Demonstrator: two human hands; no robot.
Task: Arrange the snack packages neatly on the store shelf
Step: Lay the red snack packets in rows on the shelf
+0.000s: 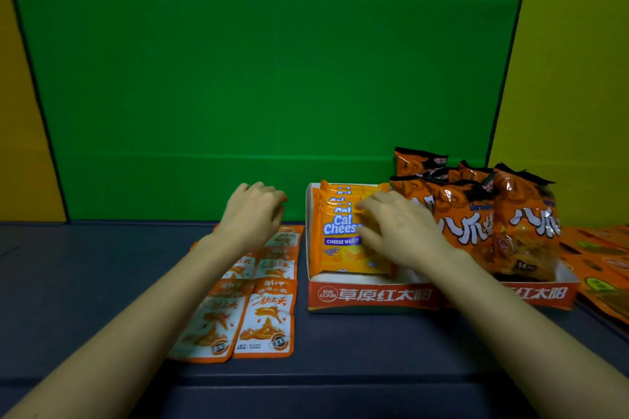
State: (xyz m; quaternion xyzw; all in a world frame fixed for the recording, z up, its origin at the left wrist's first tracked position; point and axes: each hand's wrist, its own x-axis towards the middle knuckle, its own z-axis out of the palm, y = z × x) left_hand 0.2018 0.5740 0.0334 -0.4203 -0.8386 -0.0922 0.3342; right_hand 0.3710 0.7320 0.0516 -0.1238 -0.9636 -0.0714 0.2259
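- Nearest me, on the front part of the dark shelf surface [340, 350], flat orange-and-white pouches [265, 320] lie face up in two columns that run back toward the green back panel [265, 78].
- The left hand [253, 211] hovers over the far end of those columns. Its fingers are loosely curled and I see nothing in them.
- Just right of the pouches, the cardboard tray [374, 296] has its front wall facing me.
- The Cal Cheese wafer packs [340, 231] stand in the tray's left half, one behind another, long axis upright and leaning back.
- The right hand [398, 231] is on the front pack, fingers curled over its top edge and thumb on its face. I read that as a grip.
- So the right hand has the packs, while the left is just outside the tray's left wall and not touching them. Squaring the row looks like the right hand's job.
- The orange chip bags [476, 214] fill the tray's right half, crowding the right wrist.
- More flat packs [599, 265] lie at the surface's right edge.
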